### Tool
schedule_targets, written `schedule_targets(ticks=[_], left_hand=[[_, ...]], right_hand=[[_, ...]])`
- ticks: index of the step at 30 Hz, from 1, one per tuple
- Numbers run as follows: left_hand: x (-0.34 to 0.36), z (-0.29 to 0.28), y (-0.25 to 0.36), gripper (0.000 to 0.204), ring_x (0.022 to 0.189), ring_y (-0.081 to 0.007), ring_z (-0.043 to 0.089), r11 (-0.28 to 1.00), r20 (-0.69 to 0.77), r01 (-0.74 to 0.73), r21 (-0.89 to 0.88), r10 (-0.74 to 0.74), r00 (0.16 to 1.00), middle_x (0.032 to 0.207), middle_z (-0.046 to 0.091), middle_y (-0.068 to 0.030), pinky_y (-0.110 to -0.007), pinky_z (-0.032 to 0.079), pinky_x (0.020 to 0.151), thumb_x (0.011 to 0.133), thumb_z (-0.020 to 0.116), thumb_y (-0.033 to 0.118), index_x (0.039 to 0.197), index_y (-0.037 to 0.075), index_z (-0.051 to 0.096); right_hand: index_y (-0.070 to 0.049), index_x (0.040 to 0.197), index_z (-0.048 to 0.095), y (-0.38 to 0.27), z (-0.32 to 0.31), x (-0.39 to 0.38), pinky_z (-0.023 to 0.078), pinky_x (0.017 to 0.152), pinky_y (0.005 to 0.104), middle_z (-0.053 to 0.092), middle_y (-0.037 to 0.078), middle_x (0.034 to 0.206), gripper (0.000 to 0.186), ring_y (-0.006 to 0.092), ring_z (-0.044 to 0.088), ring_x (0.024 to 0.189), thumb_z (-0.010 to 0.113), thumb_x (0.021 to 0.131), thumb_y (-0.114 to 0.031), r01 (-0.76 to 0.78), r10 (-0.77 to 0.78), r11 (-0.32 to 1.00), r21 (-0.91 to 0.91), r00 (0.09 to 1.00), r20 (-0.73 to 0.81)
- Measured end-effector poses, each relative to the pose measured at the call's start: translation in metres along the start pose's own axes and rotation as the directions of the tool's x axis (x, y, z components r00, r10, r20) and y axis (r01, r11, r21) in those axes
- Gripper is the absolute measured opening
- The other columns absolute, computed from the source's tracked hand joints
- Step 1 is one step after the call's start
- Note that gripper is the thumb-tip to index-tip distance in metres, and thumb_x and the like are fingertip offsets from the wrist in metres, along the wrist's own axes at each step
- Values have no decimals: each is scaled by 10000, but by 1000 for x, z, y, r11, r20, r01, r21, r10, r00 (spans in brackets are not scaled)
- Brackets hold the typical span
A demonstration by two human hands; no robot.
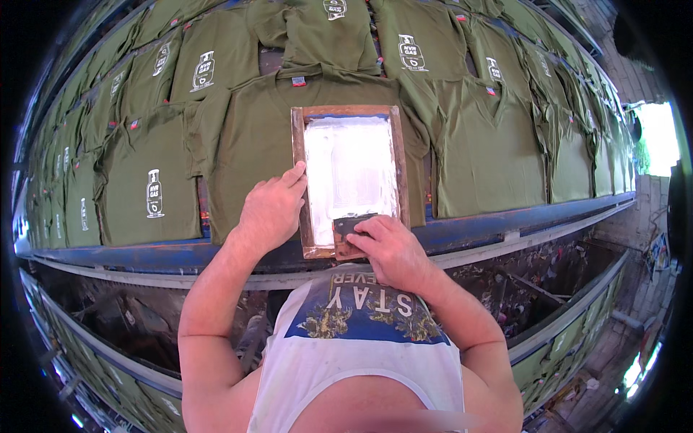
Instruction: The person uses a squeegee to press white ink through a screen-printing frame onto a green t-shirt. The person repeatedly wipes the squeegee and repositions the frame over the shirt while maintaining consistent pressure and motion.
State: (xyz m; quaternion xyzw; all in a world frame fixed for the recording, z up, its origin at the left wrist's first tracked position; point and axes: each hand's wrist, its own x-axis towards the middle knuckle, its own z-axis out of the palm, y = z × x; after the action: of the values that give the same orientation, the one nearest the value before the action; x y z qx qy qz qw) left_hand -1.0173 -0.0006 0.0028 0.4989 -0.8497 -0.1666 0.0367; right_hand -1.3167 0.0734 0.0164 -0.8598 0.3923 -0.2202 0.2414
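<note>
A wooden screen printing frame (297, 206) lies on an olive green T-shirt (253, 123) in the middle, its mesh (349, 162) coated with white ink. My left hand (271, 209) grips the frame's left side, fingertips on the wood. With my right hand (386, 249) I hold a dark squeegee (346, 226) at the lower end of the mesh, thumb and fingers closed on it. The lower part of the squeegee is partly behind my hand.
Rows of olive T-shirts (491, 162), several bearing white prints (153, 195), cover the sloped blue-edged rack (462, 231). A metal rail (505, 256) runs along its front. Below are dark troughs with scraps (556, 274); further shirts hang along racks at the lower left (108, 361) and right.
</note>
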Motion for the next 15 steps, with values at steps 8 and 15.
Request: schedule_targets(ticks=[8, 15], left_hand=[[4, -2, -2, 424, 1077, -371, 808, 995, -27, -67, 75, 69, 997, 1561, 704, -162, -504, 639, 970, 938, 727, 39, 1359, -11, 752], [4, -5, 3, 412, 1107, -396, 791, 992, 39, -57, 110, 53, 998, 1608, 676, -187, -507, 623, 1005, 995, 738, 98, 1390, -17, 750]], right_hand=[[-8, 1231, 775, 15, -14, 6, 585, 1040, 514, 750, 157, 1168, 361, 397, 715, 1130, 690, 880, 13, -70, 70, 998, -2, 997, 12], [-12, 1290, 800, 3, 16, -22, 626, 1033, 521, 749, 139, 1274, 447, 380, 733, 1225, 739, 850, 37, -2, -14, 992, -128, 992, -125]])
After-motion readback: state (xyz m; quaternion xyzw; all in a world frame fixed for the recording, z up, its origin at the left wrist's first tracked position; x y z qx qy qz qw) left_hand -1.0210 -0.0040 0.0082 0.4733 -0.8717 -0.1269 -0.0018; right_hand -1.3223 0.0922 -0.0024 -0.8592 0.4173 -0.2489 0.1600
